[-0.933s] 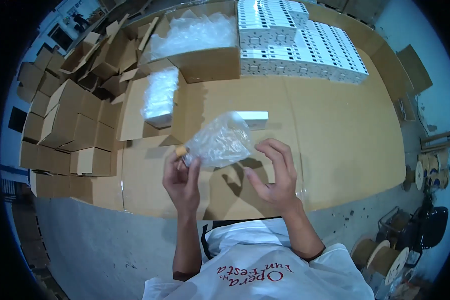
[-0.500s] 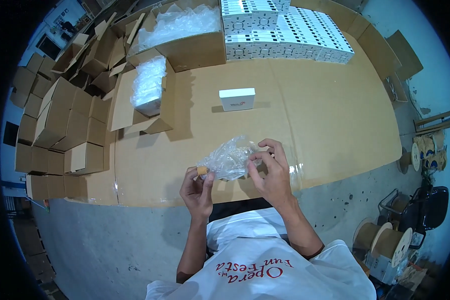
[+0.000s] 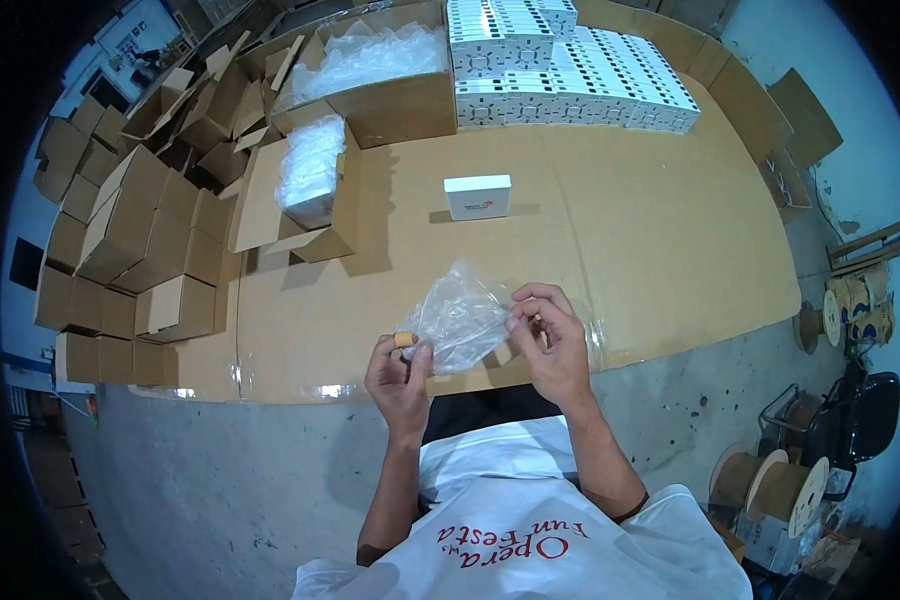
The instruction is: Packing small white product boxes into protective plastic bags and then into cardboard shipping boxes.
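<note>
Far to the left of the white carton we have stacks of folded brown cardboard boxes, piled off the table's edge. Nearer the carton, still on its left, an open cardboard box holds a bundle of clear bags. Below the carton and a little to its left, our left hand is closed, fingers pinching the left edge of a clear plastic bag, with a small tan piece showing at the fingertips. We cannot tell what that piece is. The bag hangs crumpled between both hands, just above the near edge of the cardboard-covered table, straight below the carton. Right of the bag, our right hand is curled shut, thumb and fingers gripping the bag's right edge. Behind the carton sits a large cardboard box full of clear plastic, and up to the carton's right, rows of white printed cartons are stacked.
</note>
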`<state>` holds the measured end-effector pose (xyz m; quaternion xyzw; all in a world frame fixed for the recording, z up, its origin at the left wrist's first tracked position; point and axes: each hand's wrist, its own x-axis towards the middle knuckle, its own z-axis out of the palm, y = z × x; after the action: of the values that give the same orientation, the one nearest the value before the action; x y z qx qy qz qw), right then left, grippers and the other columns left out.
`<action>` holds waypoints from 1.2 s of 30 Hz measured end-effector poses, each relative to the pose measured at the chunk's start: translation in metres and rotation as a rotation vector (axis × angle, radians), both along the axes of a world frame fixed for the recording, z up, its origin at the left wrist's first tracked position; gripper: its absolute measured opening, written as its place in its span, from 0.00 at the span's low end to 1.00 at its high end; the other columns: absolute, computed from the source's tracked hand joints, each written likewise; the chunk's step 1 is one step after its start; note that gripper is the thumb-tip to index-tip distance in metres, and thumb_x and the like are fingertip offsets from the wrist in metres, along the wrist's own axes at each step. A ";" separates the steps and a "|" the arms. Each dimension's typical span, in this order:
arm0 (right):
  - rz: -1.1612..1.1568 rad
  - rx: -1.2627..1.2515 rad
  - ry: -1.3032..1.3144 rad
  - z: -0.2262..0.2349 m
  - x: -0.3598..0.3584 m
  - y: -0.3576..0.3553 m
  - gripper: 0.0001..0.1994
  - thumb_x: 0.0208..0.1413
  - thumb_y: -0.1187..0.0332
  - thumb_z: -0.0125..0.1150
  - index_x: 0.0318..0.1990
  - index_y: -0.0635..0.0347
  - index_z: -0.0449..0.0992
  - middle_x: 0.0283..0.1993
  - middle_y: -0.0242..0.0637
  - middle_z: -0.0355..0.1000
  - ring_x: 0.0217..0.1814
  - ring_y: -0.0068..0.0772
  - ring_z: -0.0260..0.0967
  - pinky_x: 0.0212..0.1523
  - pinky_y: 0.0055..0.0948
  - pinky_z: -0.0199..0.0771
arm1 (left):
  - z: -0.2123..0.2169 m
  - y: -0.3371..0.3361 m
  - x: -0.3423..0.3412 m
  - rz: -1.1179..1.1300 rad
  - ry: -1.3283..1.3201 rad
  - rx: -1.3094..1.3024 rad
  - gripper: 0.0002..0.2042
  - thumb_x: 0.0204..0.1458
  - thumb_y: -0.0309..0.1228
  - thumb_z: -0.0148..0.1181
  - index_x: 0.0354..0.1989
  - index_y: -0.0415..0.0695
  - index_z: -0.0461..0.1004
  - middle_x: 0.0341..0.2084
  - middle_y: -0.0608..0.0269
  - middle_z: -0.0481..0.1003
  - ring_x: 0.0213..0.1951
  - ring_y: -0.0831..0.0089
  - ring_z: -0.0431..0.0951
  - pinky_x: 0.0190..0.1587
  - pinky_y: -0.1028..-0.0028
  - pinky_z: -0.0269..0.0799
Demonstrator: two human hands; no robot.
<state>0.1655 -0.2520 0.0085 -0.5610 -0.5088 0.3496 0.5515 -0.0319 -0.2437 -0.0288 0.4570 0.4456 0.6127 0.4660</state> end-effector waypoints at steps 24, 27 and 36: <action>0.622 0.088 -0.307 0.033 0.063 0.057 0.06 0.56 0.72 0.64 0.40 0.63 0.79 0.34 0.36 0.73 0.38 0.30 0.68 0.39 0.29 0.69 | 0.075 0.091 -0.010 -0.686 0.594 0.213 0.17 0.46 0.22 0.72 0.45 0.35 0.78 0.31 0.56 0.81 0.31 0.72 0.79 0.39 0.72 0.75; 0.661 -0.022 -0.208 0.040 0.062 0.063 0.07 0.54 0.70 0.66 0.38 0.63 0.78 0.30 0.33 0.72 0.31 0.24 0.66 0.34 0.26 0.66 | 0.076 0.083 -0.005 -0.603 0.623 0.258 0.15 0.45 0.20 0.71 0.43 0.33 0.78 0.29 0.57 0.80 0.30 0.74 0.77 0.40 0.72 0.74; 0.594 0.117 -0.289 0.042 0.049 0.075 0.06 0.51 0.72 0.67 0.33 0.65 0.77 0.30 0.37 0.74 0.32 0.30 0.69 0.35 0.30 0.70 | 0.053 0.072 0.015 -0.220 0.409 0.430 0.34 0.39 0.25 0.78 0.58 0.38 0.70 0.47 0.55 0.77 0.49 0.64 0.77 0.57 0.65 0.71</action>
<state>0.2147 -0.1768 0.0504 -0.3994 -0.7422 0.3823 0.3788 -0.0165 -0.1718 0.0247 0.7041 0.3383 0.5344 0.3229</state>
